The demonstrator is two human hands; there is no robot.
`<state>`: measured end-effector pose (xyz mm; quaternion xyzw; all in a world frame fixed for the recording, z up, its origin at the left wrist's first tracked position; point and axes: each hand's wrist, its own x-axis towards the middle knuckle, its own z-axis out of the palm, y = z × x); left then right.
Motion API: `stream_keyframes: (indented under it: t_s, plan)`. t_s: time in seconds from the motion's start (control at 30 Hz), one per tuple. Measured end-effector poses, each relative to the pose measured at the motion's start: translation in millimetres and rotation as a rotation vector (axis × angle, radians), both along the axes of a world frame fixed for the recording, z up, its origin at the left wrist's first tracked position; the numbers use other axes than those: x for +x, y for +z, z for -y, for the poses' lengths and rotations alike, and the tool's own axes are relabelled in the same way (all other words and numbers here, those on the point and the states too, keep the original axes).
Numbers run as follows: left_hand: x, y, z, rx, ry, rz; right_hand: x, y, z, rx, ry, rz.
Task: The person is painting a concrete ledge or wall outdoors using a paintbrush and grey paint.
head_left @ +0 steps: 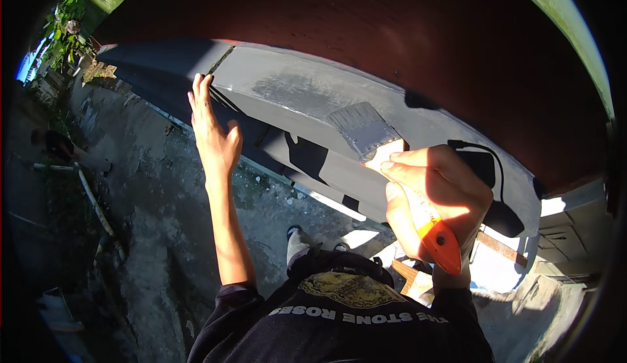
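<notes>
A wide flat paintbrush [364, 130] with grey-coated bristles is pinched between the thumb and fingers of my right hand [441, 193]. Its handle is pale with an orange end that points back toward me. The bristles are over a grey-painted ledge [294, 63]; whether they touch it I cannot tell. A darker, streaky patch shows on the ledge beyond the brush. My left hand [214, 131] is at the ledge's front edge, fingers stretched out and holding nothing. Its fingertips reach the edge beside a dark seam; contact is unclear.
Behind the ledge rises a dark red surface [392, 30]. Hand and brush shadows fall on the ledge's front face. Below lies a stained concrete floor [157, 187] with my foot on it. Pale pipes [95, 200] and another person [62, 144] are at the left, green plants [68, 30] at the far left.
</notes>
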<state>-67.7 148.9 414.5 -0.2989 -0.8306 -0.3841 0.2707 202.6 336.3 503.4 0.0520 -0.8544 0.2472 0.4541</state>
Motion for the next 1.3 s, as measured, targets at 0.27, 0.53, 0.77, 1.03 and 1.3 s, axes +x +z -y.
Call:
stream_keyframes:
  t_s: [0.27,0.53,0.77,1.03,1.3]
  plan:
    - [-5,-1,-2,0.063,-0.060,-0.041,8,13,15,-0.028,-0.106,-0.159]
    - [-10,-3,4,0.019,-0.065,-0.071,22,23,24,0.064,-0.239,0.148]
    - [-15,-1,6,0.031,-0.116,-0.116,-4,32,40,0.120,-0.225,0.049]
    - [-15,-2,9,0.044,-0.116,-0.131,33,12,33,0.150,-0.375,0.089]
    - [-10,2,-2,0.073,-0.124,-0.116,-7,8,23,0.111,-0.127,0.030]
